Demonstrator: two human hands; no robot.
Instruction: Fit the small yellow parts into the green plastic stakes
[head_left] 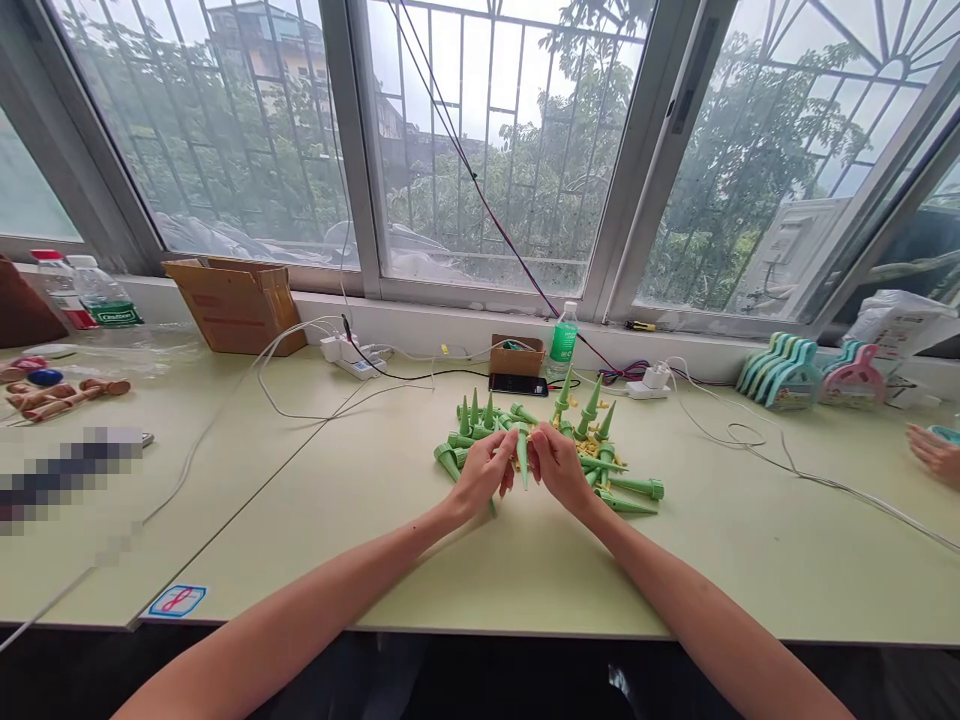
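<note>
The left hand (486, 472) and right hand (559, 466) pinch a green spike (523, 456) at the spike pile's (606, 453) near edge. Far left of the pile, a bottle label (116, 314) seemingly reads "C'estbon"; a sticker (178, 601) bears a red 8-like mark.

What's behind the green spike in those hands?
More green spikes and yellow pieces; farther back, a phone. What the left hand and right hand cover can't be seen.

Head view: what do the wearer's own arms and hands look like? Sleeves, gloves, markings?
Left hand and right hand: human, no gloves. Left forearm and right forearm: bare, tapering to slim wrists; no sleeves, watch, bracelet or attached cables visible. Rings: can't tell.
</note>
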